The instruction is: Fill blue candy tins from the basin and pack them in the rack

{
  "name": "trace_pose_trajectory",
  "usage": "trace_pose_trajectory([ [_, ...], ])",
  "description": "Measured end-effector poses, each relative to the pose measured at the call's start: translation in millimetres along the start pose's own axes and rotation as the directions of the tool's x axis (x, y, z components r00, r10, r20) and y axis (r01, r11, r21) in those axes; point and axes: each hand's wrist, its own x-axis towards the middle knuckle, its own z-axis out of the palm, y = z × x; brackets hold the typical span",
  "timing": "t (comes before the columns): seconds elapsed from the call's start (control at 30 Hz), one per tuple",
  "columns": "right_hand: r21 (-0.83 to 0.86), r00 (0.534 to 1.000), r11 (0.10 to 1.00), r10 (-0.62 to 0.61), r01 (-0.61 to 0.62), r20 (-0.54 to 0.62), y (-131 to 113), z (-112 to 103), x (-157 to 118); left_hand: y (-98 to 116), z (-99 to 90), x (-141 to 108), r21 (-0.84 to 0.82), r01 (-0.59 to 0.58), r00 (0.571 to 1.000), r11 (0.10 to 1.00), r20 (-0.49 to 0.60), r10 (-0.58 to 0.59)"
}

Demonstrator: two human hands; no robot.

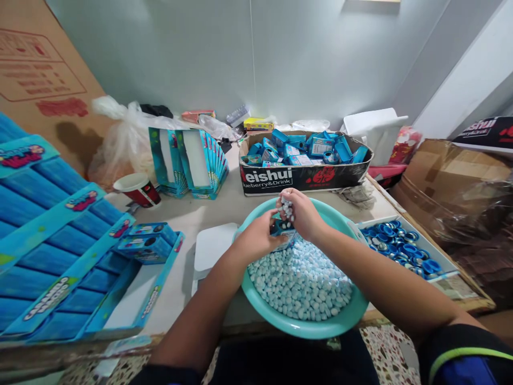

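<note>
Pinching the box [287, 238] is the left hand [258, 233]; curling its fingers round pellets [287, 208] just above is the right hand [305, 214]; both over the basin [304, 330]; a loose curl could scatter pellets past the box; a slack pinch could drop it.

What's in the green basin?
Small white and pale-blue pieces. They hide the bottom of the basin; the left hand, right hand and box block part of the view.

The basin [298, 328] is smooth, glossy plastic, the pellets [300, 286] matt.
</note>
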Motion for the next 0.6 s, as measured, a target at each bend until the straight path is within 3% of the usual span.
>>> trace_pose_trajectory([
  [0.07,0.017,1.000,1.000,-0.002,0.002,0.026,-0.2,-0.2,-0.7,1.3,0.0,-0.1,0.024,0.034,0.999,0.999,0.027,-0.035],
  [0.27,0.040,0.998,0.999,0.011,-0.014,0.065,0.3,2.1,-3.6,8.9,-3.1,-1.6,0.128,-0.024,0.999,0.991,0.050,0.018],
  [0.6,-0.002,0.995,1.000,-0.006,0.006,0.101,1.0,3.2,-5.2,15.2,-4.0,-6.8,0.324,0.061,0.992,0.944,0.083,-0.092],
])
